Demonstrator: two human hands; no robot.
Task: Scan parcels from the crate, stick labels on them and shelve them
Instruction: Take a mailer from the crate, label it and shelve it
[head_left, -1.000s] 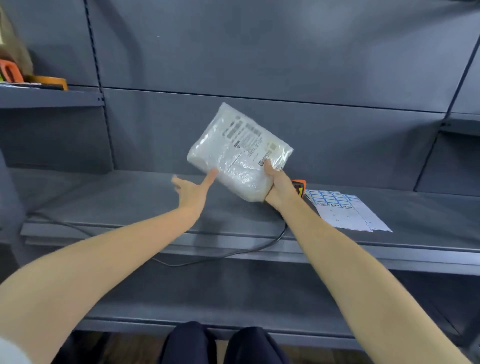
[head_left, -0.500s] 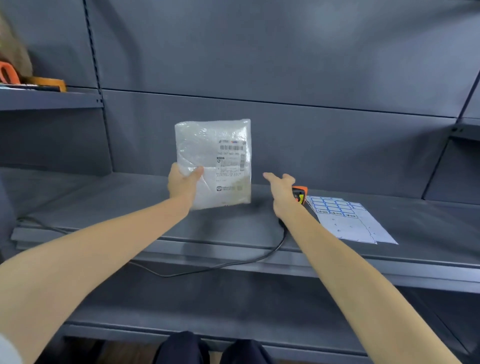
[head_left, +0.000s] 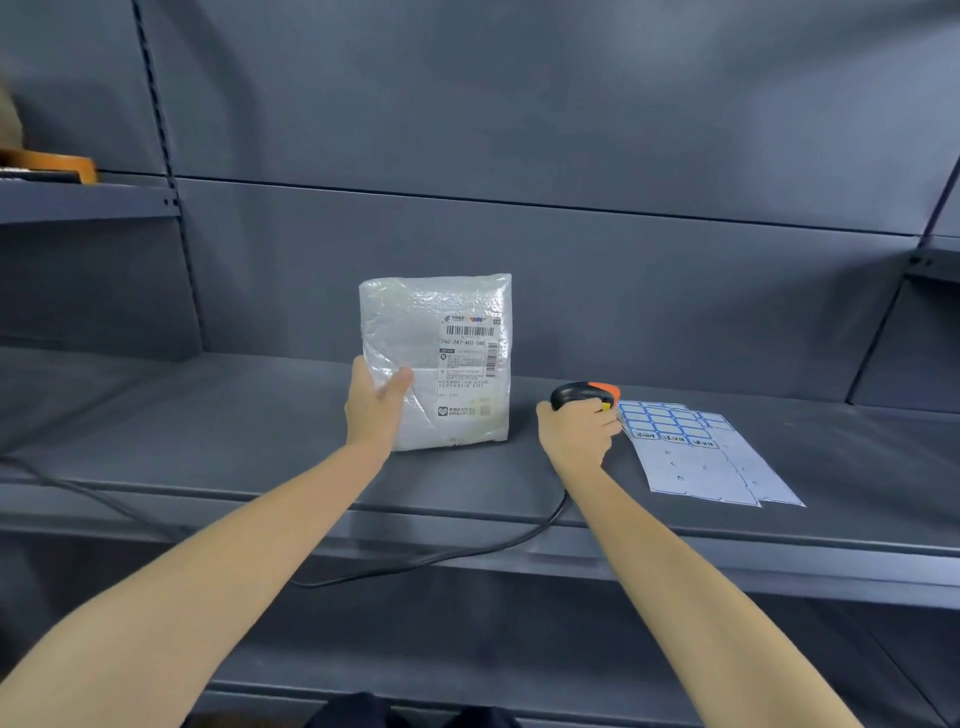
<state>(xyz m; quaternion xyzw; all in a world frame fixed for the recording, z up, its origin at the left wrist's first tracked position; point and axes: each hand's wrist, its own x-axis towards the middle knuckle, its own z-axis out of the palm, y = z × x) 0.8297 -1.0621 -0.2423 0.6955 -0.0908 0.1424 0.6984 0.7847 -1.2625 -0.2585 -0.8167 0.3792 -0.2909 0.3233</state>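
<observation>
We see our left hand grasping the left edge of a white bubble-wrap parcel, held upright with its printed shipping label facing us, its lower edge at the grey shelf. Just right of it, our right hand is clenched around a black and orange scanner, whose cable trails off the shelf's near edge. Sheets of blue-bordered labels lie flat further right.

parcel: silvery-white bubble wrap, white label with black barcode
scanner: black, orange top
label sheets: white, blue-outlined
shelf: dark grey
</observation>
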